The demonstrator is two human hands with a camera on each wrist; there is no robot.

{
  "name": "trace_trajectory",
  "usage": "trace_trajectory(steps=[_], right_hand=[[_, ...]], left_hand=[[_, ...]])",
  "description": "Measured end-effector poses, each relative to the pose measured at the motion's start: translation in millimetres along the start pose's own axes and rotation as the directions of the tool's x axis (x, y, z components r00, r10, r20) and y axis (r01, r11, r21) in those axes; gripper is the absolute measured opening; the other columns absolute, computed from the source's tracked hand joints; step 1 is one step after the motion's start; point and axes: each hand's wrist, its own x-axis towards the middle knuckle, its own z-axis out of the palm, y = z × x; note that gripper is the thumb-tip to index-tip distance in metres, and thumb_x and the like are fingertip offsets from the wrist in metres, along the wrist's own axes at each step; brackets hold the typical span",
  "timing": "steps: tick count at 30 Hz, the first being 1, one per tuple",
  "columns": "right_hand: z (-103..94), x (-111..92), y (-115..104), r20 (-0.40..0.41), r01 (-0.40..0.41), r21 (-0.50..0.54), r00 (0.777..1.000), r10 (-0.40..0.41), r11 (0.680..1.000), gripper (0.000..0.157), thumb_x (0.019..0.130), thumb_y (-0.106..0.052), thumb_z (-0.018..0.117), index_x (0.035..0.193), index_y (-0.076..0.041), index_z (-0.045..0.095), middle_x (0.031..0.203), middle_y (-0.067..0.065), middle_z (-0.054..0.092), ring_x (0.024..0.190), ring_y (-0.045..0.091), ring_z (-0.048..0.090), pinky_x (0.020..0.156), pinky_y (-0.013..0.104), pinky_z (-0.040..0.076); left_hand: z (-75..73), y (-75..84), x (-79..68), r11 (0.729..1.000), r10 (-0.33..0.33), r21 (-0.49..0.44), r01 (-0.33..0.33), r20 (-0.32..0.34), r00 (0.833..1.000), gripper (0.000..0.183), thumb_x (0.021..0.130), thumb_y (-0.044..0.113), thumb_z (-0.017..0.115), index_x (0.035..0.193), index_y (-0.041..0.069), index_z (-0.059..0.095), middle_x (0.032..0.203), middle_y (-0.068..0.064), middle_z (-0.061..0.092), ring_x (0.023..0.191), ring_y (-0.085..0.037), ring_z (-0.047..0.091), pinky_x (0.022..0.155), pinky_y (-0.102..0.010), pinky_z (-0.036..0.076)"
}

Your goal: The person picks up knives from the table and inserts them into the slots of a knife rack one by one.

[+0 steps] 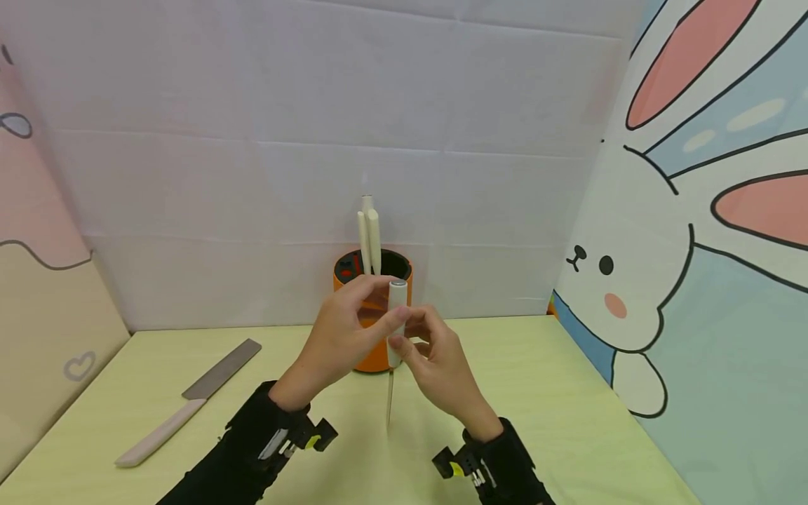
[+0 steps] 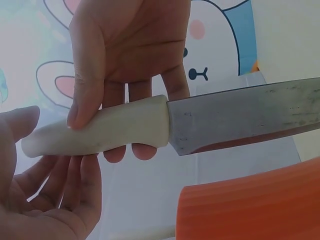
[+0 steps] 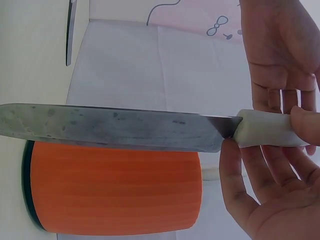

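Observation:
In front of the orange knife holder, a kitchen knife is held upright, its white handle at the top and its spotted metal blade pointing down. My left hand holds the upper end of the handle between thumb and fingers. Lower down, close to the blade, my right hand pinches the same handle. The head view gives the blade nearly edge-on as a thin line. Whether its tip touches the table cannot be told.
White handles stick up from the holder's black top. On the left of the yellow-green table lies a wide-bladed knife with a pale handle. Behind hangs a white cloth; a rabbit-print sheet borders the right side.

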Motion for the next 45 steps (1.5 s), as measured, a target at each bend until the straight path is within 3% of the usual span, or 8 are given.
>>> trace_trajectory(steps=[4,7,9,12,18,30,39,45], right_hand=[[0.4,0,-1,-0.003,-0.013,0.005,1.0,0.013,1.0,0.026,0.093,-0.013,0.063,0.116,-0.018,0.051,0.108,-0.001,0.057,0.095,0.017,0.059,0.075,0.037,0.056],[0.1,0,-13,-0.003,-0.01,0.002,1.0,0.01,1.0,0.025,0.093,-0.009,0.062,0.116,-0.013,0.051,0.107,0.001,0.057,0.095,0.02,0.058,0.076,0.037,0.056],[-0.3,0,-23,-0.003,-0.01,0.003,1.0,0.01,1.0,0.024,0.093,-0.006,0.062,0.115,-0.009,0.051,0.107,0.003,0.057,0.094,0.022,0.058,0.076,0.038,0.056],[-1.0,1,-36,-0.002,-0.017,0.004,1.0,0.017,1.0,0.023,0.093,-0.003,0.061,0.113,-0.005,0.051,0.106,0.005,0.057,0.094,0.025,0.058,0.076,0.038,0.055],[-0.6,1,-38,0.001,-0.021,0.006,1.0,0.021,1.0,0.022,0.093,-0.002,0.06,0.113,-0.005,0.051,0.106,0.005,0.057,0.094,0.026,0.058,0.076,0.037,0.055],[-3.3,0,-38,0.015,-0.038,0.003,0.999,0.038,0.999,0.027,0.092,-0.003,0.062,0.117,-0.005,0.052,0.109,0.009,0.058,0.097,0.025,0.058,0.08,0.038,0.054],[-10.8,0,-35,0.049,0.01,-0.011,0.999,-0.009,1.0,0.037,0.09,0.0,0.064,0.125,-0.005,0.052,0.11,0.012,0.061,0.099,0.025,0.059,0.079,0.039,0.055],[-19.9,-4,-27,0.055,-0.008,-0.072,0.998,0.011,0.997,0.036,0.092,-0.004,0.062,0.127,-0.004,0.052,0.113,0.012,0.061,0.104,0.028,0.058,0.082,0.037,0.054]], left_hand=[[-2.3,20.8,-1.4,1.0,-0.028,-0.013,0.028,-0.011,1.0,0.032,0.089,0.012,0.07,0.117,0.003,0.059,0.101,-0.005,0.061,0.091,-0.013,0.06,0.082,-0.035,0.054],[-2.7,26.0,-2.0,0.999,-0.034,-0.004,0.034,-0.021,0.999,0.03,0.088,0.011,0.07,0.115,0.002,0.059,0.099,-0.006,0.062,0.089,-0.013,0.061,0.081,-0.035,0.055],[-1.8,24.7,-2.4,0.999,-0.033,-0.003,0.033,-0.028,0.999,0.03,0.088,0.011,0.07,0.114,0.003,0.06,0.098,-0.006,0.062,0.089,-0.013,0.061,0.081,-0.035,0.055],[1.7,9.7,-3.4,1.0,-0.027,0.002,0.027,-0.04,0.999,0.03,0.088,0.018,0.071,0.114,0.008,0.06,0.098,0.0,0.062,0.089,-0.008,0.06,0.08,-0.03,0.054],[5.5,-15.0,-3.9,1.0,0.003,0.023,-0.002,-0.04,0.999,0.032,0.089,0.034,0.069,0.116,0.018,0.06,0.1,0.008,0.061,0.089,-0.003,0.059,0.079,-0.024,0.053],[0.3,-11.1,-1.2,0.998,0.05,0.026,-0.049,-0.017,0.999,0.03,0.091,0.03,0.067,0.116,0.015,0.06,0.1,0.005,0.062,0.09,-0.007,0.06,0.079,-0.027,0.054],[-9.8,-3.3,11.2,0.995,0.07,0.065,-0.07,-0.003,0.998,0.031,0.092,0.033,0.066,0.115,0.015,0.059,0.099,0.007,0.061,0.09,-0.006,0.06,0.079,-0.027,0.054],[-21.6,1.5,21.9,0.996,0.064,0.055,-0.064,-0.005,0.998,0.026,0.092,0.031,0.066,0.113,0.016,0.06,0.096,0.006,0.062,0.086,-0.007,0.06,0.076,-0.029,0.055]])
